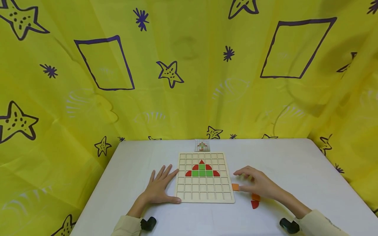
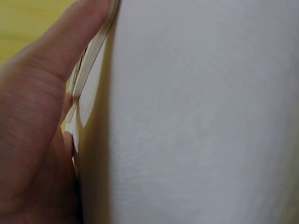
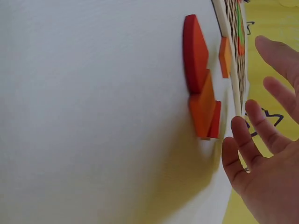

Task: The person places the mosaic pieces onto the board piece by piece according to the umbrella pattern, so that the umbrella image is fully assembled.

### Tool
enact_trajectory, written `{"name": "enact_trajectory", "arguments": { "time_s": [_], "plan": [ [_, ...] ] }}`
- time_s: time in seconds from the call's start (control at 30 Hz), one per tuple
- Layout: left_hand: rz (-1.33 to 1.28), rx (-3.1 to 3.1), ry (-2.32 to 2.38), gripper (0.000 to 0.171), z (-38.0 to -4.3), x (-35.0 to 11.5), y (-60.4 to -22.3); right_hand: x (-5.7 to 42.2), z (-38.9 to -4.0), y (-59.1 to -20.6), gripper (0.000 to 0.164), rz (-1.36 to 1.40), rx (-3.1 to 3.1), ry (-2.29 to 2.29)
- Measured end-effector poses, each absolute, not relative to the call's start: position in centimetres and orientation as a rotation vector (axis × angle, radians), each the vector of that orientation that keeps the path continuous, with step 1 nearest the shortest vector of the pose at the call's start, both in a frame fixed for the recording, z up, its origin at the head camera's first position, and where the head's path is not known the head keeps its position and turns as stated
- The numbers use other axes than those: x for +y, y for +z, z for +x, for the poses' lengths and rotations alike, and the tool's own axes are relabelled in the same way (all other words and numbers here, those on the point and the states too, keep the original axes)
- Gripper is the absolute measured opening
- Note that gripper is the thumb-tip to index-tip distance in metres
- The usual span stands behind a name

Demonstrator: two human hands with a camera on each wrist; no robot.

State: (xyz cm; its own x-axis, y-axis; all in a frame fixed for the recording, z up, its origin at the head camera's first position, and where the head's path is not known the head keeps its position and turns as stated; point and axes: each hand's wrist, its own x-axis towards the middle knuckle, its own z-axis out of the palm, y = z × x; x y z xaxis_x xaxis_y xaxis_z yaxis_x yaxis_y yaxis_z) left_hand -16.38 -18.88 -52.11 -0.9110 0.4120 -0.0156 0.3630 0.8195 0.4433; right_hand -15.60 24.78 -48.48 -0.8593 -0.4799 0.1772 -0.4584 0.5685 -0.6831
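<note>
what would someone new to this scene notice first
Probably the yellow curtain with its dark star drawings, filling the background behind the white table. Next, the red and green pieces form a stepped triangle on the pale grid board. The left hand rests against the board's left side; the right hand is beyond its right side, near an orange piece.

No text, number, label or brand can be read on the yellow star-patterned curtain (image 1: 195, 108), the square grid board (image 1: 203, 187) or the pattern card (image 1: 202, 145), whose details are too small to make out.
</note>
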Motion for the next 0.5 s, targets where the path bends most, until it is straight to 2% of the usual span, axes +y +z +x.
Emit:
{"name": "enact_trajectory", "arguments": {
  "time_s": [0.5],
  "plan": [
    [0.631,2.902,0.642,0.122,-16.7,-19.2,-52.8,25.1,-15.3,-49.8,0.024,-0.793,2.752,-1.054]
  ]
}}
